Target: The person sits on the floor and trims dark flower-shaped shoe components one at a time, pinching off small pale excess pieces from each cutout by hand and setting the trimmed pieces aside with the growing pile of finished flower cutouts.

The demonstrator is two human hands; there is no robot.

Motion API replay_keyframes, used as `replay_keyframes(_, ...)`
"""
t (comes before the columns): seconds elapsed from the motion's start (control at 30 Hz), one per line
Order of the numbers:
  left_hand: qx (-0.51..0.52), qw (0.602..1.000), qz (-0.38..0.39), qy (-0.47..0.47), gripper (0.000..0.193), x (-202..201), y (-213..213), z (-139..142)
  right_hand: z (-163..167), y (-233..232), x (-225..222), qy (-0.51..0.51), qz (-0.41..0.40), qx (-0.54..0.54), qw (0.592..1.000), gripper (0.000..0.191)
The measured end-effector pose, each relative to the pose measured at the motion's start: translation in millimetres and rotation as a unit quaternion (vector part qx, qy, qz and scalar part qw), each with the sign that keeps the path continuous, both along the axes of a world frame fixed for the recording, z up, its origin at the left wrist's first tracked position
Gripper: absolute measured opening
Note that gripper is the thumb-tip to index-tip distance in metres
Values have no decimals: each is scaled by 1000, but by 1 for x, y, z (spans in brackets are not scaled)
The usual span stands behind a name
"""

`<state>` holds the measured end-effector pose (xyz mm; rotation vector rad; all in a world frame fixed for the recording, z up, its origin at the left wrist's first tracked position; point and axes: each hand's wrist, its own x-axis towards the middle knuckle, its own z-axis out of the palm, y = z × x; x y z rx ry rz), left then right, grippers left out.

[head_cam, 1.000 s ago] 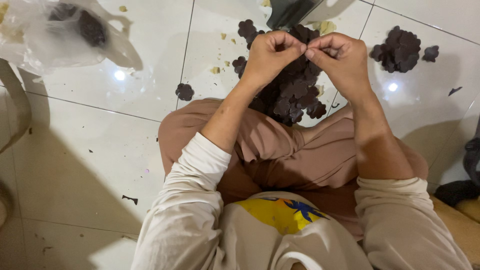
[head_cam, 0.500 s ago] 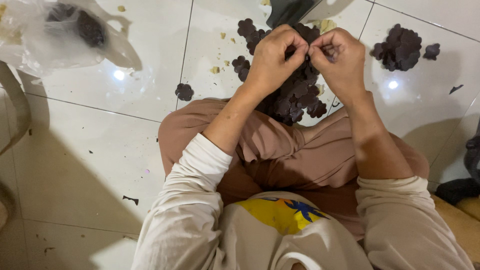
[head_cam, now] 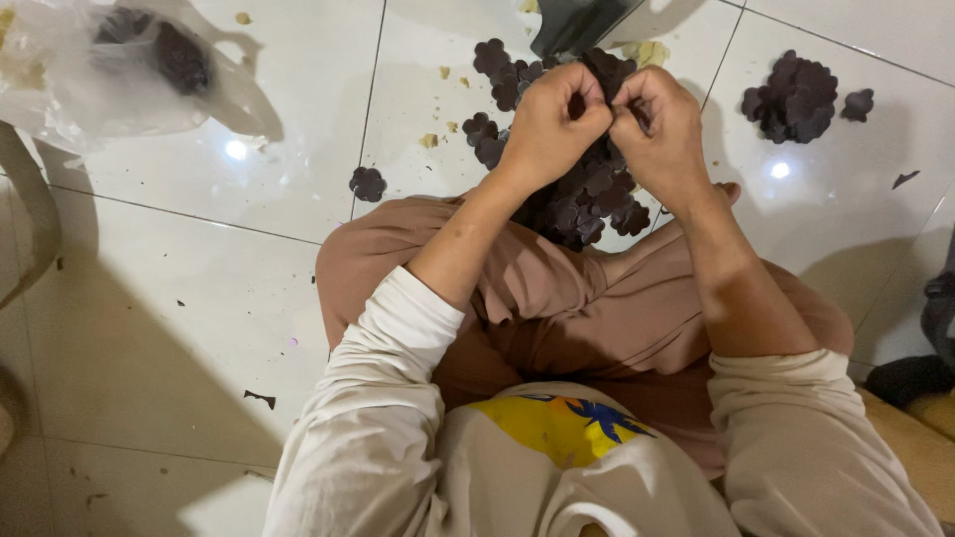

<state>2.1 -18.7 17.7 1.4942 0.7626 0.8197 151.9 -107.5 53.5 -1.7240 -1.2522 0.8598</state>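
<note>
Dark purple flower-shaped pieces (head_cam: pixel 587 194) lie on glossy white floor tiles (head_cam: pixel 179 288) beside tan trousers (head_cam: pixel 557 298).

The left hand (head_cam: pixel 550 124) and the right hand (head_cam: pixel 665 134) meet knuckle to knuckle above a pile of dark flower-shaped pieces (head_cam: pixel 577 189) on the white tiled floor (head_cam: pixel 199 298), both pinching one dark piece (head_cam: pixel 607 72) between curled fingers (head_cam: pixel 582 88). A smaller heap (head_cam: pixel 796 97) lies well apart to the right, a single flower piece (head_cam: pixel 368 183) sits left of the pile, and a clear plastic bag (head_cam: pixel 109 75) holding more dark pieces lies at the top left
</note>
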Motion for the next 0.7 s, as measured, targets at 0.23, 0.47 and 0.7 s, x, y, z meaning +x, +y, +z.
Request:
replay_keyframes(0.23,-107,991,-47,-63,8,-2,5,-4,-1,1,7,85,22,3,996,9)
replay_keyframes(0.47,-48,995,-68,-55,5,-7,12,2,-2,0,9,48,9,1,999,9)
replay_keyframes(0.7,-266,937,-119,-194,11,-1,14,-8,7,5,17,288,-42,-15,957,9)
